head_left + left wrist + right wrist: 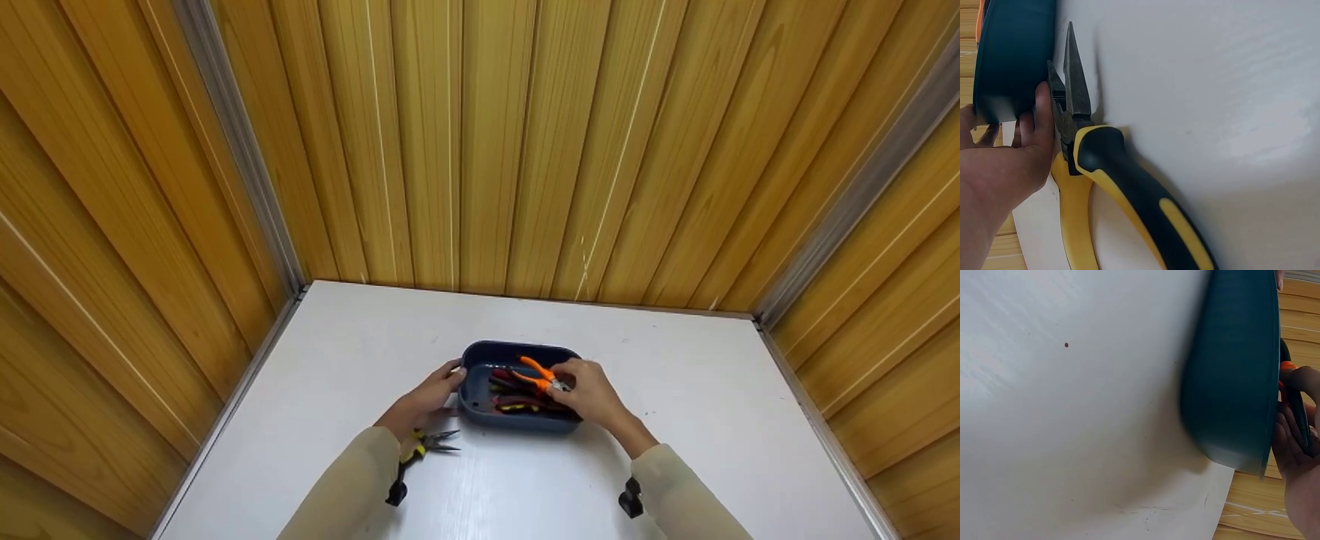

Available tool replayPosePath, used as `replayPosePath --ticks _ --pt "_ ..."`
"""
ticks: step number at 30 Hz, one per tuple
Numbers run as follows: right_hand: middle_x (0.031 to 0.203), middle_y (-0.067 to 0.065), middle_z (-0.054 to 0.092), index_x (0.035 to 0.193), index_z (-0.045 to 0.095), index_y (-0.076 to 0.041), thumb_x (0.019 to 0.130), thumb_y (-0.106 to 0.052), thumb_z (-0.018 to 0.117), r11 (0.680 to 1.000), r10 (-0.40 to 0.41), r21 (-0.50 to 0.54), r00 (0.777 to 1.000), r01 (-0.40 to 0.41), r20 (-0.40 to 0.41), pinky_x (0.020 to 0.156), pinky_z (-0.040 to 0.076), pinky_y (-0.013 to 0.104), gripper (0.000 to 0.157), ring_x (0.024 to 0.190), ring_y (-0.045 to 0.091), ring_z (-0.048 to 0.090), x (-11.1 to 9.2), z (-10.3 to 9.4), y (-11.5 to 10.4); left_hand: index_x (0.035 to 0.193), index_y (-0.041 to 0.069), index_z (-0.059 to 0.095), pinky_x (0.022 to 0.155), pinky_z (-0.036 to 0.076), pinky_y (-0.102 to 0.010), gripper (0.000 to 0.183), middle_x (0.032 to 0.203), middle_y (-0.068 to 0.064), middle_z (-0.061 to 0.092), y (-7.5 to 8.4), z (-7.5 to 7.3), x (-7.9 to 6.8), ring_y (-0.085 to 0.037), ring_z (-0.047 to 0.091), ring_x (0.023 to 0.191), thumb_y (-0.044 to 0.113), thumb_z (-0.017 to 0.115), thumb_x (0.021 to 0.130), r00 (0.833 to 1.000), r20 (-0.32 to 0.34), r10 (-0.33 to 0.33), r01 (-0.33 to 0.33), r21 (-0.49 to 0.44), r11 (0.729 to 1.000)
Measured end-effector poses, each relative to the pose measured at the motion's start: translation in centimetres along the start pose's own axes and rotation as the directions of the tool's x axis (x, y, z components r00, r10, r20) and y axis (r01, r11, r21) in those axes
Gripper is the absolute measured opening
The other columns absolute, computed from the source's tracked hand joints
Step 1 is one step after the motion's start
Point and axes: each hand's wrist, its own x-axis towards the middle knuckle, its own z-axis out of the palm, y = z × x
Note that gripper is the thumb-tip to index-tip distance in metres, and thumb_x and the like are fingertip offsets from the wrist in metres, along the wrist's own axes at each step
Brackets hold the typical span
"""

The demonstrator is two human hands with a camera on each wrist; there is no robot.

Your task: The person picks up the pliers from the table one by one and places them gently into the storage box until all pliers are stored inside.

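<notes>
A dark blue plastic bin (517, 426) stands on the white table with several pliers (517, 407) lying inside. My left hand (431, 394) grips its left end, thumb at the rim and fingers against the outer wall; the left wrist view shows this hand (1016, 163) too. At the bin's right end, my right hand (592, 390) pinches orange-handled pliers (538, 371) near their metal head, handles pointing left over the bin. Yellow-and-black long-nose pliers (427, 444) lie on the table beside my left wrist, jaws spread and pointing right.
The white table (525, 487) runs back to a wood-panelled wall (487, 150). Panelled walls also rise on the left and right, with grey metal posts (240, 142) at the corners. A small dark red spot (1066, 345) marks the tabletop.
</notes>
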Motion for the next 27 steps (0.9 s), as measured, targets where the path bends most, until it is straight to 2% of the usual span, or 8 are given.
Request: replayPosePath --ticks 13,20,27 --pt "0.096 0.001 0.069 0.112 0.08 -0.002 0.091 -0.016 0.086 0.999 -0.034 -0.002 0.999 0.034 0.015 0.07 0.056 0.029 0.026 0.083 0.014 0.064 -0.2 1.4 1.2 0.169 0.015 0.027 0.098 0.056 -0.052 0.063 0.17 -0.021 0.028 -0.2 -0.2 0.1 -0.04 0.034 0.154 0.039 0.047 0.115 1.0 0.01 0.006 -0.006 0.002 1.0" --pt "0.089 -0.004 0.064 0.107 0.081 -0.009 0.093 -0.021 0.084 0.996 -0.034 -0.08 0.999 0.037 0.039 0.068 0.051 0.03 0.019 0.078 0.011 0.056 -0.3 1.7 1.1 0.169 0.016 0.028 0.098 0.056 -0.051 0.063 0.17 -0.02 0.03 -0.1 -0.2 0.0 -0.039 0.037 0.152 0.041 0.048 0.114 1.0 0.001 -0.004 0.004 0.013 1.0" --pt "0.091 -0.003 0.066 0.106 0.081 -0.008 0.092 -0.025 0.085 0.986 -0.016 -0.164 0.999 0.021 0.035 0.077 0.051 0.04 0.022 0.085 0.015 0.057 -0.4 1.9 0.9 0.168 0.017 0.03 0.098 0.056 -0.051 0.062 0.17 -0.02 0.028 -0.1 -0.1 0.1 -0.04 0.035 0.153 0.042 0.048 0.114 1.0 -0.01 -0.006 0.006 0.02 1.0"
